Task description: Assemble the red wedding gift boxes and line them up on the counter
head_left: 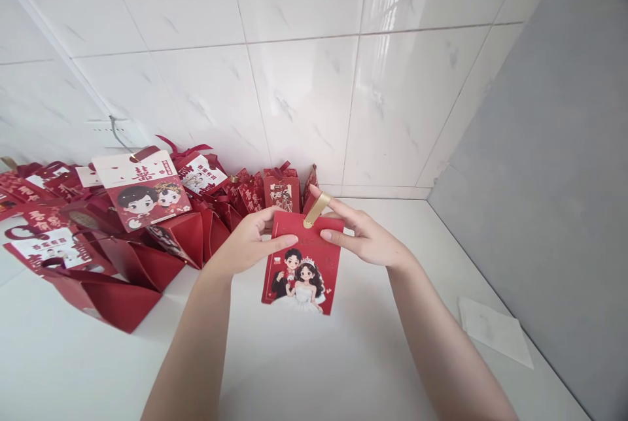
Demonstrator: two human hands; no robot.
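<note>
I hold a flat red paper gift bag (303, 270) printed with a cartoon bride and groom, upright in front of me over the white floor (314, 369). My left hand (248, 244) pinches its top left edge, thumb across the front. My right hand (366, 235) grips the top right edge, with a gold strip (316, 210) sticking up between its fingers at the bag's top middle.
A heap of red gift bags and boxes (142, 225) with ribbons and tags lies at the left and back along the white tiled wall (304, 81). A white sheet of paper (493, 329) lies at the right by a grey wall (554, 199).
</note>
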